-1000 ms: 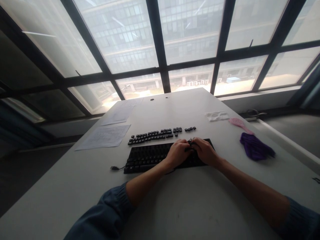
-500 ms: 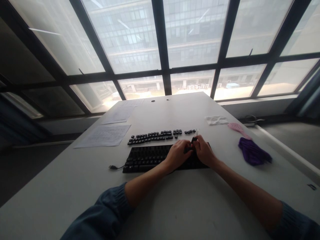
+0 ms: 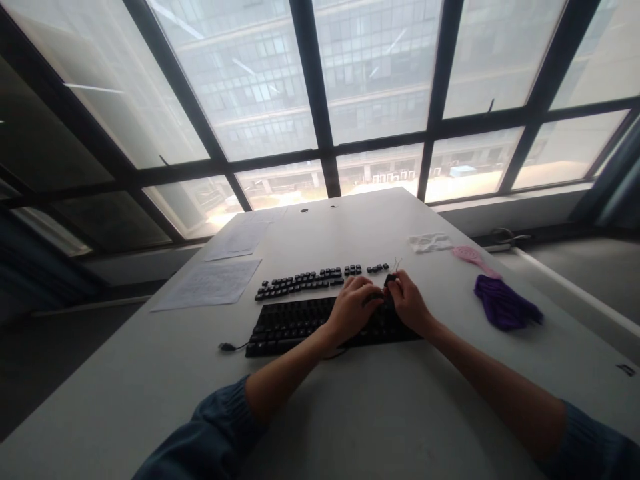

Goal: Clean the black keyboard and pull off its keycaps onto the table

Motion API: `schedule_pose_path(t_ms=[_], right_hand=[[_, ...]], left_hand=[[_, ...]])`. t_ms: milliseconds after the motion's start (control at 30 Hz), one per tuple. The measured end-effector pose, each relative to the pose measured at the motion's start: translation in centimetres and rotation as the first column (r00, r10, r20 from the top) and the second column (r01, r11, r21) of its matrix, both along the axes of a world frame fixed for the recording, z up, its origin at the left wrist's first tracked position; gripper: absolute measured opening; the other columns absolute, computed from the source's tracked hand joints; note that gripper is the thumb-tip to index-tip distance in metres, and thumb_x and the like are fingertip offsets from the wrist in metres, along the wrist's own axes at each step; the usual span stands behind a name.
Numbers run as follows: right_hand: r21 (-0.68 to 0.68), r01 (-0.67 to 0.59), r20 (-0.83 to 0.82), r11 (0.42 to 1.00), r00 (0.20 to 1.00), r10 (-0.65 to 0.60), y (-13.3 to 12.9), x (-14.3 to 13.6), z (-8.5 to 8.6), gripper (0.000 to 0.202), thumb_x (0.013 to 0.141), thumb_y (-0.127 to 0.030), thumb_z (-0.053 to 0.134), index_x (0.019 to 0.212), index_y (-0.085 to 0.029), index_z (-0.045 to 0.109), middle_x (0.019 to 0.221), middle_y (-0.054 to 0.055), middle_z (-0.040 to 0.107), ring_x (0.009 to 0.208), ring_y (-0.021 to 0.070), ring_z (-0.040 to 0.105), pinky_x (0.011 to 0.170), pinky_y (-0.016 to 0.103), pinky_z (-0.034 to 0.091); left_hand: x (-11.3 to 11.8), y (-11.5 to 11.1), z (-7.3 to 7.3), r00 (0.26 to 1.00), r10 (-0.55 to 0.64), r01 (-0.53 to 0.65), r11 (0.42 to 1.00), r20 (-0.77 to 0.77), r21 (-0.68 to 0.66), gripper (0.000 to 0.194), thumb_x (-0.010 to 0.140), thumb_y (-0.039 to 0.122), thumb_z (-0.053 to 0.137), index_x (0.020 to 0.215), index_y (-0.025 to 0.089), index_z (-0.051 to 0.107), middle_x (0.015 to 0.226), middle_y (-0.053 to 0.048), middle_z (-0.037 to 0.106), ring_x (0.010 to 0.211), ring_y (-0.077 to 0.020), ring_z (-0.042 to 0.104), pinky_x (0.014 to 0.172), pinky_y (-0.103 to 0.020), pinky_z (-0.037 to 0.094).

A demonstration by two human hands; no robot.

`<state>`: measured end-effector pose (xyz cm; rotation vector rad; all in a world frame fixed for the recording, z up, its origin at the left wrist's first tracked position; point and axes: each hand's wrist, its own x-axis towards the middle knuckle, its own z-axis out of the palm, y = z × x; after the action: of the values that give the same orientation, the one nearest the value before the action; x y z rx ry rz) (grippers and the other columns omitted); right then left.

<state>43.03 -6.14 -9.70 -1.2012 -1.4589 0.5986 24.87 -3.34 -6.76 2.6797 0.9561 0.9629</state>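
A black keyboard (image 3: pixel 290 323) lies in front of me, with bare rows along its far side and keycaps on its nearer rows. My left hand (image 3: pixel 354 305) is over its right half, thumb and fingers bent towards each other; anything between them is too dark to make out. My right hand (image 3: pixel 407 300) is close beside it, closed on a small wire keycap puller (image 3: pixel 390 279) with a black body. The puller's thin wires point upwards. Behind the keyboard, loose black keycaps (image 3: pixel 300 283) are laid out in rows, with a short separate row (image 3: pixel 377 268) at the right.
A USB plug (image 3: pixel 227 347) on a cable lies left of the keyboard. Printed sheets (image 3: pixel 210 283) rest on the white table (image 3: pixel 330 413) at the left. At the right are a white cloth (image 3: pixel 430 243), a pink hairbrush (image 3: pixel 470 254) and a purple glove-like cloth (image 3: pixel 505 303). Windows stand behind.
The view has tilted slightly. My left hand's fingers have shifted a little on the keyboard. The right hand still holds the puller, whose wires now show more clearly above the fingers.
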Motion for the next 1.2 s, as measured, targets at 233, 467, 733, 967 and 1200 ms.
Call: schedule_pose_path(t_ms=[233, 467, 733, 967, 1200], right_hand=[[-0.005, -0.018, -0.076, 1.0, 0.997, 0.018, 0.5, 0.1, -0.4, 0.013, 0.095, -0.036, 0.046, 0.091, -0.024, 0.046, 0.073, 0.001, 0.066, 0.068, 0.0189, 0.063, 0.068, 0.031, 0.049], [-0.001, -0.039, -0.118, 0.999, 0.992, 0.039, 0.7, 0.1, -0.5, 0.013, 0.095, -0.037, 0.046, 0.092, -0.024, 0.046, 0.074, 0.001, 0.066, 0.069, 0.0195, 0.064, 0.068, 0.032, 0.05], [0.013, 0.06, -0.001, 0.998, 0.998, -0.06, 0.4, 0.4, 0.0, 0.009, 0.093, -0.03, 0.045, 0.09, -0.024, 0.049, 0.073, 0.001, 0.063, 0.066, 0.0188, 0.061, 0.065, 0.029, 0.045], [-0.006, -0.026, 0.181, 1.0, 0.983, 0.027, -0.7, 0.6, 1.1, 0.011, 0.092, -0.025, 0.043, 0.083, -0.024, 0.049, 0.067, -0.002, 0.059, 0.061, 0.0167, 0.054, 0.061, 0.026, 0.039], [0.031, -0.024, 0.181, 0.999, 0.983, 0.018, -0.7, 0.7, 0.9, 0.011, 0.094, -0.028, 0.042, 0.086, -0.024, 0.049, 0.07, -0.001, 0.059, 0.062, 0.0168, 0.054, 0.061, 0.027, 0.04]], left_hand=[[-0.4, 7.8, 0.9, 0.922, 0.336, -0.368, 0.915, -0.194, -0.162, 0.012, 0.078, 0.032, 0.077, 0.089, 0.028, 0.08, 0.104, -0.006, 0.063, 0.104, -0.0275, 0.051, 0.092, -0.04, 0.042], [-0.5, 8.8, -0.8, 0.855, 0.407, -0.472, 0.867, -0.32, -0.158, 0.016, 0.077, 0.037, 0.077, 0.092, 0.033, 0.08, 0.113, -0.007, 0.056, 0.11, -0.0298, 0.046, 0.091, -0.041, 0.04], [-0.6, 7.2, 1.3, 0.892, 0.399, -0.43, 0.894, -0.214, -0.123, 0.025, 0.08, 0.039, 0.075, 0.102, 0.028, 0.077, 0.112, -0.008, 0.057, 0.11, -0.0297, 0.048, 0.094, -0.042, 0.042], [0.2, 0.2, 0.4, 0.987, 0.135, -0.147, 0.978, -0.082, -0.151, 0.015, 0.089, 0.025, 0.063, 0.098, 0.024, 0.075, 0.097, -0.006, 0.062, 0.098, -0.0235, 0.053, 0.091, -0.038, 0.044], [0.8, -0.9, -1.4, 0.997, 0.044, -0.057, 0.965, -0.057, -0.254, 0.025, 0.079, 0.027, 0.076, 0.103, 0.023, 0.073, 0.098, -0.006, 0.065, 0.097, -0.0241, 0.057, 0.09, -0.037, 0.046]])
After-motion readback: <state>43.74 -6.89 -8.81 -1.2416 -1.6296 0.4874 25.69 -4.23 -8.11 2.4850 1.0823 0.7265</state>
